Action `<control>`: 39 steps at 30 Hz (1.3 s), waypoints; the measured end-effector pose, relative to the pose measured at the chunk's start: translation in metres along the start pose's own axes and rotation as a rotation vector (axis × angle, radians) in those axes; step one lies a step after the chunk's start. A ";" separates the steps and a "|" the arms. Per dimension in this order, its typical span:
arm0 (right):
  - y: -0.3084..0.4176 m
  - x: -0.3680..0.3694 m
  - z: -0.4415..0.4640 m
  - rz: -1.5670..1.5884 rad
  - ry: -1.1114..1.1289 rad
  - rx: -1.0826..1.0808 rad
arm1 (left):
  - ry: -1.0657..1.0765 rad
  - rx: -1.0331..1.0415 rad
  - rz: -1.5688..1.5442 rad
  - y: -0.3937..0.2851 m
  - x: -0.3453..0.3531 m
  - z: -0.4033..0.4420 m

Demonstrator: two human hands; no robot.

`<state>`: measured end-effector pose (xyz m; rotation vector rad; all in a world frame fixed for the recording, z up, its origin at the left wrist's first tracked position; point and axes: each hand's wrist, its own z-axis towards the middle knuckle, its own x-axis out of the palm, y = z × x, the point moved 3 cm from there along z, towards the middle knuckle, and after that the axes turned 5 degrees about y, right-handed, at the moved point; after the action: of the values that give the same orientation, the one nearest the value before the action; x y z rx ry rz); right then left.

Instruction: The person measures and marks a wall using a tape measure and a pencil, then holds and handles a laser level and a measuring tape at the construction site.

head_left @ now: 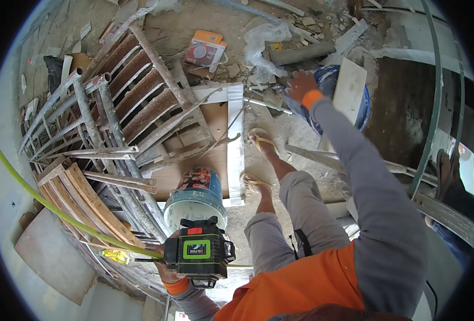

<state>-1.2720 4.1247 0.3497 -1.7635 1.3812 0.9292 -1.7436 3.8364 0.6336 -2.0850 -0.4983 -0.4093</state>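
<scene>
My left hand is closed round the side of a black and green laser level with a red switch on top. The level partly covers that hand and stands in front of a pale bucket. My right hand is stretched out with fingers apart at the rim of a blue tub. Whether it touches the rim, I cannot tell. A pale board lies across the tub's top.
Metal scaffold frames and curved wooden pieces are piled on the left. A yellow-green hose runs past them. Rubble, plastic sheeting and an orange box lie ahead. Metal bars cross the floor near my feet.
</scene>
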 end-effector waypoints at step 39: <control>-0.265 -0.019 0.036 0.172 0.137 0.281 | 0.118 0.045 0.092 -0.020 0.064 0.041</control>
<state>-1.0206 4.2134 0.3737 -1.5364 1.6838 0.6720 -1.6949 3.8928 0.6566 -2.0187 -0.3382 -0.4601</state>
